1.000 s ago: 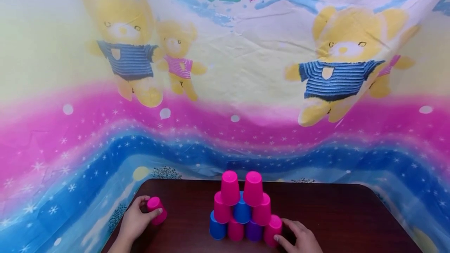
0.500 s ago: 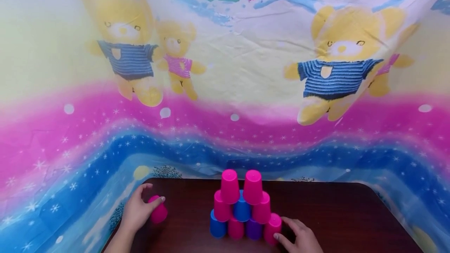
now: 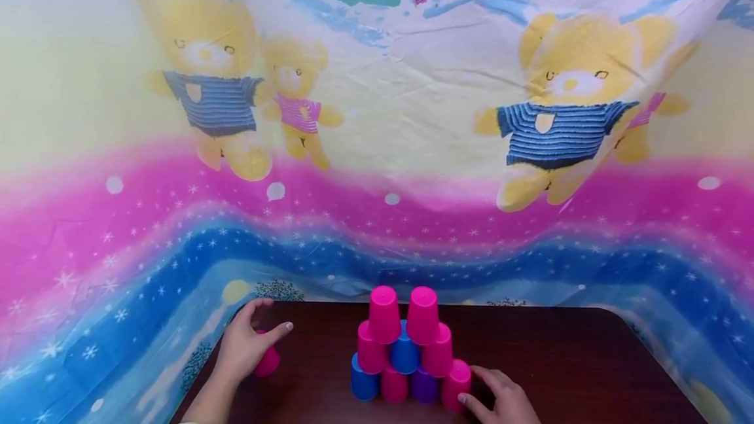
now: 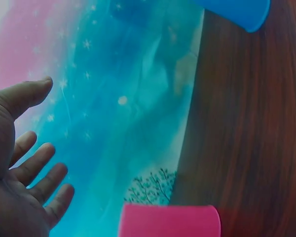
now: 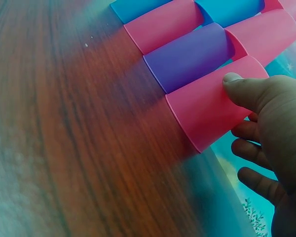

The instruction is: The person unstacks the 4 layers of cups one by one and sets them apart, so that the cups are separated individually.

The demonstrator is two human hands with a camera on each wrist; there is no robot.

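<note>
In the head view, upside-down cups stand stacked in a tiered pyramid. Its bottom row runs from a blue cup through a pink and a purple cup to a pink cup at the right end. Above come pink, blue and pink, then two pink cups on top. My right hand holds the end pink cup, thumb against its near side and fingers behind it. At the left, my left hand spreads its fingers beside a lone pink cup, partly hidden behind the hand in the head view.
The cups stand on a dark wood-grain table with rounded far corners. A printed cloth with bears and snowflakes hangs behind it and along both sides.
My left hand has let go of the lone pink cup, its fingers spreading as it moved up and slightly right. My right hand has stayed on the end cup.
</note>
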